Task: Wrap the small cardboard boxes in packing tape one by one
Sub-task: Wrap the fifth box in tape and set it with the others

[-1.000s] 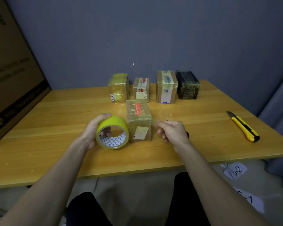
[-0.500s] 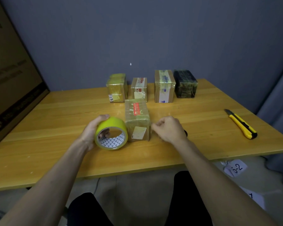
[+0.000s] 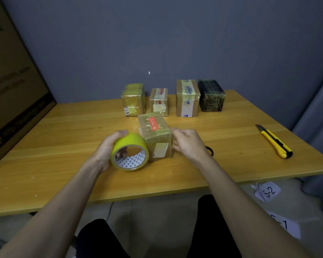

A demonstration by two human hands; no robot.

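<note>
Yellow tape roll (image 3: 130, 153) gripped in left hand (image 3: 108, 148), right hand (image 3: 187, 144) curled against box (image 3: 156, 135) edge.

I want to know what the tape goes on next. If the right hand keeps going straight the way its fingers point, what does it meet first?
The right hand points left at the near box; its fingertips look at or almost on the box's right side. Depth is unclear, so contact isn't certain.
</note>
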